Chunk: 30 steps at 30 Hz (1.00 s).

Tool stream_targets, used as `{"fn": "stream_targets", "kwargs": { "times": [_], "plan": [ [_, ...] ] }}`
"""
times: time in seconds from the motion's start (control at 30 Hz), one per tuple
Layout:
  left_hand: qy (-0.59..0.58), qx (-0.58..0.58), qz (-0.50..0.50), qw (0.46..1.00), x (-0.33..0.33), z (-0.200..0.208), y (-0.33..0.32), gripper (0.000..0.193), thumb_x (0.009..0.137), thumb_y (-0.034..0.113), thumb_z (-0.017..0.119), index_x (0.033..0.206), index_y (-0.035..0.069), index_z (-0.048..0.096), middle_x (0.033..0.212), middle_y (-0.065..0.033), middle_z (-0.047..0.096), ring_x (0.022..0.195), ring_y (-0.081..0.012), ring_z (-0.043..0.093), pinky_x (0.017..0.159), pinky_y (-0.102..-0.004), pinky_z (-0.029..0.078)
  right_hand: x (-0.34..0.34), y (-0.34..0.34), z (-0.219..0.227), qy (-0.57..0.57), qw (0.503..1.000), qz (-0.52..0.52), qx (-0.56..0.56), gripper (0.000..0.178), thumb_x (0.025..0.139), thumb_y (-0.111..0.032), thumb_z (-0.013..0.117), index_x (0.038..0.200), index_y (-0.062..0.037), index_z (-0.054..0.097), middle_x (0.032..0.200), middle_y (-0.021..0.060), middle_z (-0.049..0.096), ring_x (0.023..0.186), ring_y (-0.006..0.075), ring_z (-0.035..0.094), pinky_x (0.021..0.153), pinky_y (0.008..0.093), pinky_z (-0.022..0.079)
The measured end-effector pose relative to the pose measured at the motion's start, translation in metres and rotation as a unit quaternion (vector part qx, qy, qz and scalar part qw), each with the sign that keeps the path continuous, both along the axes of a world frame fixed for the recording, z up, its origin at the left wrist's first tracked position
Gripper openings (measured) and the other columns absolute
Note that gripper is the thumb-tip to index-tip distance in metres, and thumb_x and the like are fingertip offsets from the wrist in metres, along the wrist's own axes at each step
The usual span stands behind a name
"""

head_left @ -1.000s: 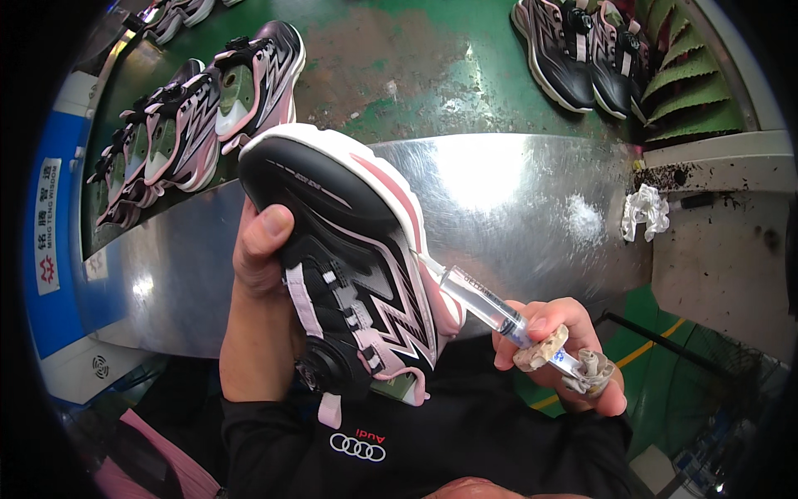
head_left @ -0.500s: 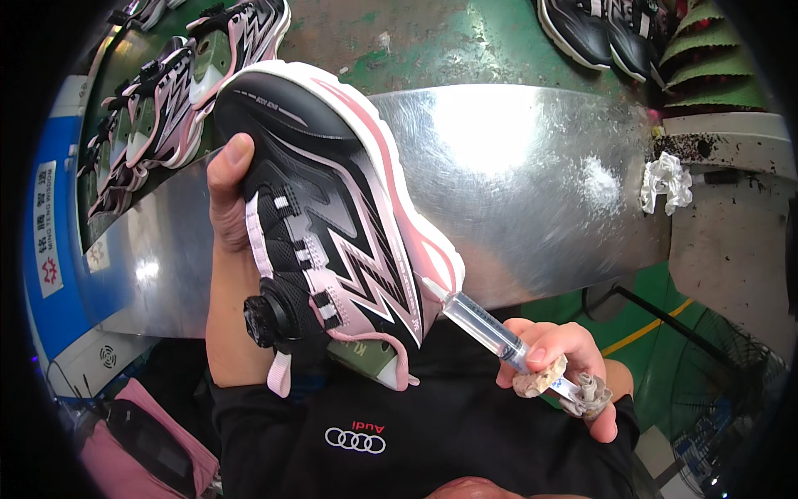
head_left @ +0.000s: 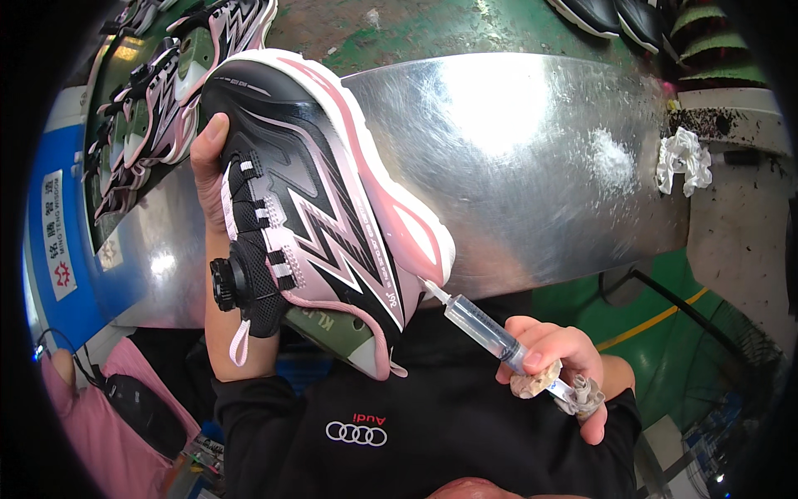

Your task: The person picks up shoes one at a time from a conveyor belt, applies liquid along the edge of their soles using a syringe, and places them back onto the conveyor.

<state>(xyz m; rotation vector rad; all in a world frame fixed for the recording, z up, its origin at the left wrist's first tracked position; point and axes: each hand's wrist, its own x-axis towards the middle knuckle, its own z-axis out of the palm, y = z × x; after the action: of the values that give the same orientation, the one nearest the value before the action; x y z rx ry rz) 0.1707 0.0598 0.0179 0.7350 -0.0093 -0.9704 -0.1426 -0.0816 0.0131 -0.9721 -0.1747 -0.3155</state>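
A black and pink sneaker [head_left: 332,208] with a white and pink sole is held up, toe pointing to the far left. My left hand [head_left: 210,162] is closed round its forefoot; the thumb shows at the edge, while the other fingers are hidden behind the shoe. A black dial sits on its lacing, and a green shoe last [head_left: 332,333] fills its opening. My right hand [head_left: 565,353] grips a clear syringe [head_left: 482,328] wrapped with dirty whitish material near its plunger end. The syringe tip is at the heel, where the upper meets the sole.
A shiny metal plate [head_left: 532,216] covers the bench, with white powder [head_left: 613,162] on it. Crumpled white paper [head_left: 683,162] lies at the right. Several similar sneakers [head_left: 158,108] stand at left; dark shoes [head_left: 594,17] are at the back. A person in pink [head_left: 125,424] is lower left.
The sneaker has shifted left and slightly upward and turned a little in my left hand. My right hand stays nearly in place, with the syringe tip still at the heel.
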Motion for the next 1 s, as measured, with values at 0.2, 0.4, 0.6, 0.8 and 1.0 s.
{"fn": "stream_targets", "kwargs": {
  "times": [0.2, 0.4, 0.6, 0.8, 1.0],
  "plan": [
    [-0.025, 0.038, 0.034, 0.998, 0.007, -0.008, 0.003, 0.042, 0.085, 0.032, 0.056, 0.114, 0.002, 0.057, 0.107, -0.0129, 0.065, 0.093, -0.0242, 0.064, 0.085, -0.0375, 0.052, -0.002, -0.002, -0.012, -0.009, 1.000, -0.007, -0.006, 0.093, 0.065, -0.064, 0.072, 0.120, 0.0072, 0.050, 0.103, 0.0153, 0.061, 0.080, 0.0200, 0.050, 0.069, 0.0297, 0.035],
    [-0.067, 0.163, 0.024, 0.984, 0.018, 0.001, 0.043, 0.045, 0.085, 0.035, 0.056, 0.117, 0.003, 0.056, 0.108, -0.0134, 0.065, 0.091, -0.0256, 0.066, 0.081, -0.0402, 0.055, 0.003, -0.004, -0.019, -0.022, 1.000, 0.004, -0.015, 0.093, 0.064, -0.063, 0.073, 0.121, 0.0063, 0.049, 0.103, 0.0145, 0.060, 0.081, 0.0201, 0.050, 0.068, 0.0303, 0.037],
    [-0.184, 0.250, -0.030, 0.950, 0.035, -0.011, 0.119, 0.040, 0.093, 0.028, 0.045, 0.123, 0.001, 0.050, 0.114, -0.0166, 0.060, 0.097, -0.0296, 0.063, 0.086, -0.0424, 0.052, 0.007, -0.003, -0.029, -0.002, 1.000, 0.020, -0.016, 0.095, 0.062, -0.059, 0.078, 0.126, 0.0032, 0.046, 0.104, 0.0129, 0.058, 0.085, 0.0189, 0.050, 0.068, 0.0288, 0.040],
    [-0.243, 0.407, -0.115, 0.873, 0.036, -0.010, 0.182, 0.049, 0.084, 0.013, 0.050, 0.130, -0.004, 0.041, 0.122, -0.0185, 0.054, 0.107, -0.0263, 0.058, 0.093, -0.0364, 0.048, 0.017, -0.001, -0.031, 0.000, 1.000, 0.023, 0.018, 0.096, 0.061, -0.050, 0.083, 0.130, 0.0030, 0.042, 0.108, 0.0129, 0.060, 0.092, 0.0195, 0.050, 0.076, 0.0304, 0.043],
    [-0.116, 0.331, -0.038, 0.936, -0.044, 0.005, 0.203, 0.053, 0.085, 0.017, 0.055, 0.134, 0.000, 0.039, 0.130, -0.0174, 0.049, 0.117, -0.0293, 0.052, 0.099, -0.0416, 0.044, 0.026, 0.004, -0.026, -0.014, 0.996, 0.000, -0.089, 0.091, 0.062, -0.048, 0.081, 0.128, 0.0023, 0.045, 0.111, 0.0125, 0.061, 0.091, 0.0232, 0.054, 0.078, 0.0331, 0.043]
  ]
}}
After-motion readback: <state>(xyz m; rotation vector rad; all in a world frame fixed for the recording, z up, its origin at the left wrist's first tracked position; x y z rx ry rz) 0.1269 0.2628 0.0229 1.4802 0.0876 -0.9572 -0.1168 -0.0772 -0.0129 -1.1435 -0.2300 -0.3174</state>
